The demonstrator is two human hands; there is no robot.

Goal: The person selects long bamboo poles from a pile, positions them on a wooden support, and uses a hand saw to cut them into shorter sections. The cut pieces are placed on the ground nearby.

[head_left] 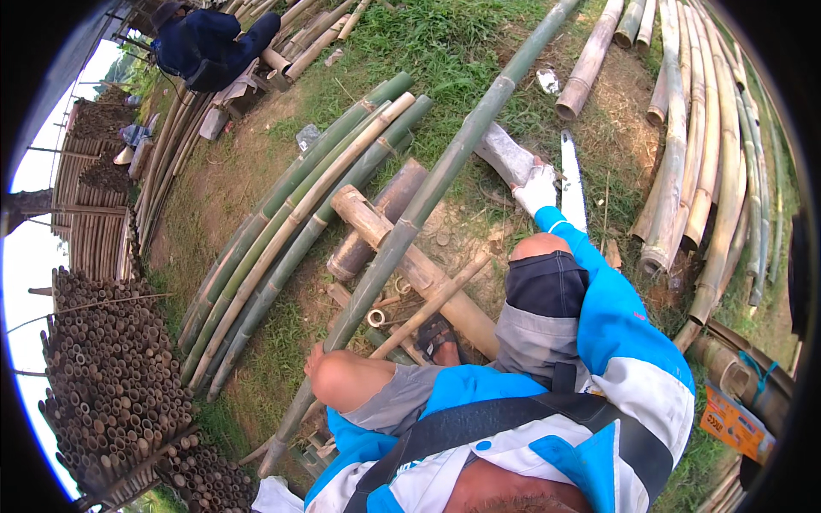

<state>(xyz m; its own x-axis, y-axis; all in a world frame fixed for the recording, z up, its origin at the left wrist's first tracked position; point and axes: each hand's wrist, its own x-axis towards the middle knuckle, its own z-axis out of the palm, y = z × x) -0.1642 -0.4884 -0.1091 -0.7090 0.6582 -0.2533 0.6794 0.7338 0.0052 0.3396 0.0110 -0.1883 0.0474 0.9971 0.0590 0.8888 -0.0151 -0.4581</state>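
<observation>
A long green bamboo pole [410, 218] slants across the view, from the far top to beside my left knee. My left hand [314, 358] is partly hidden by that knee; its fingers curl round the pole. My right hand [537, 187], in a white glove with bare fingertips, grips a pale grey, flat, waisted piece [505, 154]. The far end of that piece meets the pole's side; I cannot tell its kind. Just right of the glove lies a saw [571, 179] with a pale blade. Under the pole, a thick bamboo support [428, 278] rests across a short brown bamboo log [402, 192].
Green and tan bamboo poles [299, 227] lie at left, and more dry poles [705, 145] at right. A large stack of cut bamboo [111, 368] stands far left. Another person [205, 47] sits at the top left. An orange packet [737, 423] is at lower right.
</observation>
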